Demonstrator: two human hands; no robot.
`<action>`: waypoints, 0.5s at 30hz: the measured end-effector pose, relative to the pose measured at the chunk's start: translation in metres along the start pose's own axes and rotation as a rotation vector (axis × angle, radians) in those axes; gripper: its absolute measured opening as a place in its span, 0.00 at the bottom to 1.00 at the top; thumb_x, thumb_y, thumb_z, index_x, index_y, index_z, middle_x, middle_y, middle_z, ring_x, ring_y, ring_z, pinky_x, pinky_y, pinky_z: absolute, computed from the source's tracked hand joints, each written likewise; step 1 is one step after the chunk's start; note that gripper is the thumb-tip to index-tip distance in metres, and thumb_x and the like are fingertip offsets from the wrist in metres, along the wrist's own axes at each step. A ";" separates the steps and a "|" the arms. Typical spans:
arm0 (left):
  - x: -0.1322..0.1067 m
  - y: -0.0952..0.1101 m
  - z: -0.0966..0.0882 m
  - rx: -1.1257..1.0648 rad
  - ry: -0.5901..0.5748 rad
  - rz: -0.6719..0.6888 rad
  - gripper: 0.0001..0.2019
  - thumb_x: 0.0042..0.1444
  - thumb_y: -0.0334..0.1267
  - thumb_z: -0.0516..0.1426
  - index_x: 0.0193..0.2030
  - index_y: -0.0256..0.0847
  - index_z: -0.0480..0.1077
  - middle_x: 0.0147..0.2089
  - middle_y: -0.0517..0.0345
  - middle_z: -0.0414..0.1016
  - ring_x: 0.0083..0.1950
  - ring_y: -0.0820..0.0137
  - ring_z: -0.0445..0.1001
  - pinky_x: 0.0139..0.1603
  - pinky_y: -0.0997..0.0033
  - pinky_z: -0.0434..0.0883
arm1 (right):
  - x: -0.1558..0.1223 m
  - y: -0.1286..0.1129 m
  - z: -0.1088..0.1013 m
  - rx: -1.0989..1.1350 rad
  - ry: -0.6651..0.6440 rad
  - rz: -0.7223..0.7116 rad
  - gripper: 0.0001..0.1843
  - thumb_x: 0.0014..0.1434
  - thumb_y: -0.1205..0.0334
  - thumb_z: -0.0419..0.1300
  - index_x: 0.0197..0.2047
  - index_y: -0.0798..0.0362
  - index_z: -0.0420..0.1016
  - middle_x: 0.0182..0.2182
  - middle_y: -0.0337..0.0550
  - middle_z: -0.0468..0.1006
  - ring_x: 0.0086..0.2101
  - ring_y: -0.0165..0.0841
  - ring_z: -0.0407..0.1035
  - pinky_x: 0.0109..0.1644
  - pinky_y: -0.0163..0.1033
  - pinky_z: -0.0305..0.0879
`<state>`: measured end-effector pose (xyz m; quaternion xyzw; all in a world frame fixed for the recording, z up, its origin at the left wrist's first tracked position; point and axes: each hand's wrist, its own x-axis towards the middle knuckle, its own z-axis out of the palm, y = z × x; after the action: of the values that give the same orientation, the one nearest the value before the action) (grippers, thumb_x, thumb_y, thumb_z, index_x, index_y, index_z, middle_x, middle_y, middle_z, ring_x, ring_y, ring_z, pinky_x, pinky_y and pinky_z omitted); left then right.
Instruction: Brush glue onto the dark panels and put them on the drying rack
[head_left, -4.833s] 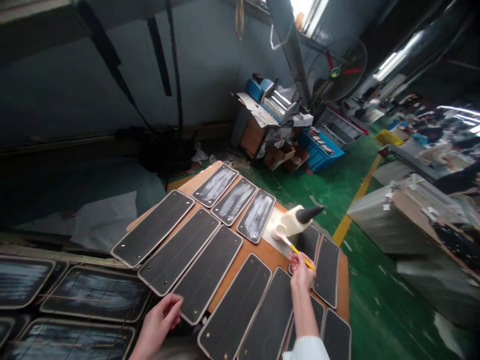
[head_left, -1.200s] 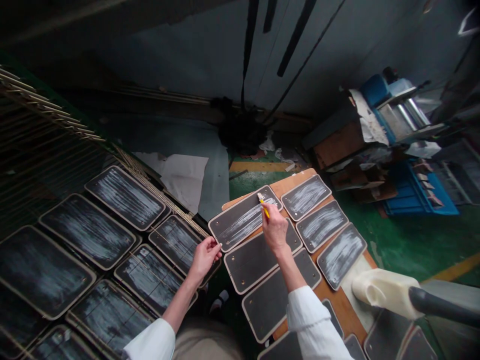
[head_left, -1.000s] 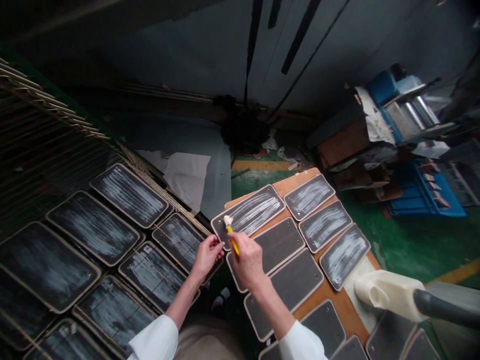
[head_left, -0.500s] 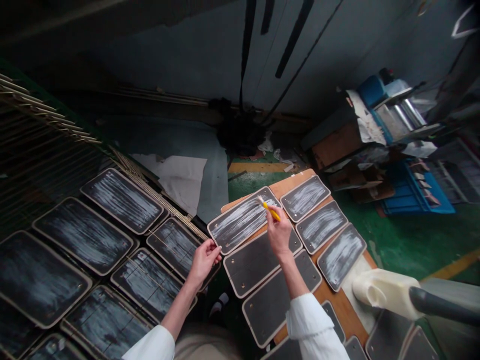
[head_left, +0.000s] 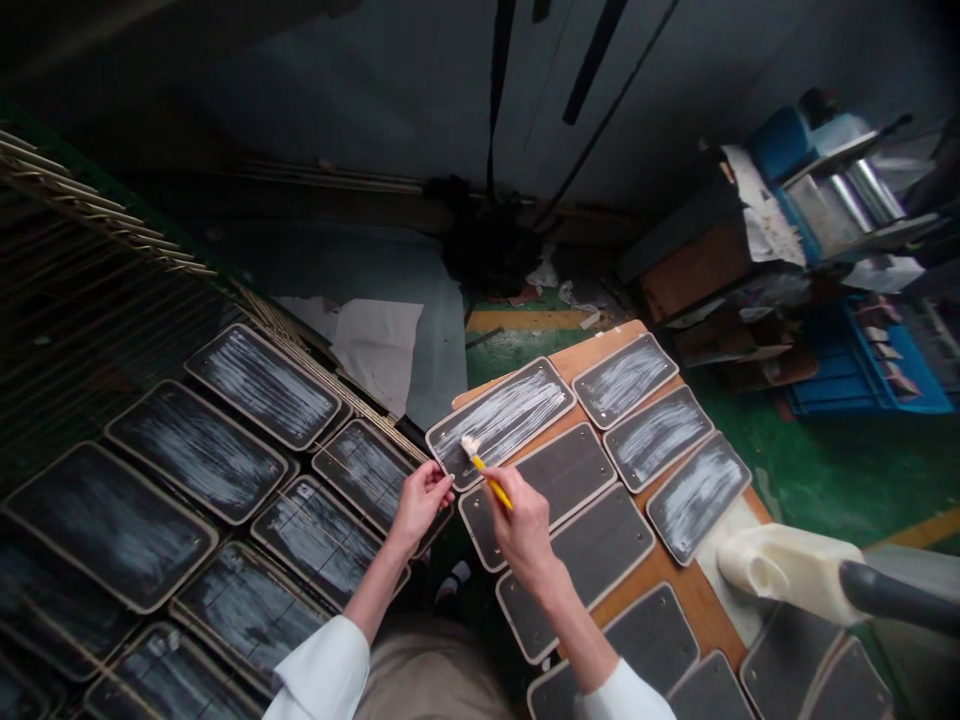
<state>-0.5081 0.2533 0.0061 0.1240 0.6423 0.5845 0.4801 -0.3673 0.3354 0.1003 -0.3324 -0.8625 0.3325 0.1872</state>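
Note:
My right hand [head_left: 521, 520] grips a yellow-handled brush [head_left: 484, 470], its white bristles on the near end of a long dark panel [head_left: 510, 412] streaked with white glue. My left hand [head_left: 421, 500] pinches the near corner of that same panel. The panel lies on a wooden board [head_left: 592, 360] among other dark panels. Three short panels [head_left: 656, 435] to its right carry white streaks. Two longer panels [head_left: 577, 510] nearer to me are bare and dark.
A cream glue bottle with a dark nozzle [head_left: 795, 580] lies on its side at the right of the board. On the left, a wire rack [head_left: 112, 300] holds several glue-streaked panels [head_left: 262, 385]. Green floor, cardboard boxes [head_left: 712, 290] and a blue crate [head_left: 885, 370] lie beyond.
My right hand has swept the brush from the panel's far end back to its near end. The left hand has kept its hold on the corner. More white streaks cover the panel.

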 end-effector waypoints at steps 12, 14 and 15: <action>-0.003 0.005 0.001 0.004 -0.003 0.013 0.10 0.50 0.41 0.61 0.33 0.37 0.68 0.23 0.63 0.71 0.23 0.76 0.70 0.23 0.79 0.66 | -0.008 0.006 -0.009 0.107 0.014 0.007 0.10 0.68 0.63 0.51 0.48 0.50 0.72 0.40 0.44 0.75 0.40 0.36 0.71 0.44 0.38 0.65; -0.003 0.005 0.001 -0.002 -0.005 0.012 0.10 0.50 0.41 0.61 0.32 0.37 0.68 0.24 0.63 0.72 0.23 0.76 0.70 0.23 0.79 0.66 | -0.023 -0.002 -0.004 0.112 -0.057 0.006 0.09 0.68 0.63 0.51 0.48 0.49 0.72 0.39 0.43 0.75 0.38 0.35 0.71 0.43 0.37 0.65; -0.004 0.006 0.001 -0.007 -0.008 0.011 0.10 0.50 0.41 0.61 0.32 0.37 0.68 0.24 0.63 0.72 0.23 0.76 0.70 0.23 0.79 0.66 | -0.028 -0.005 -0.003 0.130 -0.066 0.019 0.09 0.68 0.63 0.52 0.47 0.49 0.72 0.39 0.43 0.75 0.38 0.35 0.71 0.42 0.37 0.65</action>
<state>-0.5078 0.2528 0.0128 0.1282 0.6377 0.5889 0.4797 -0.3481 0.3141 0.1035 -0.3165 -0.8417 0.4003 0.1766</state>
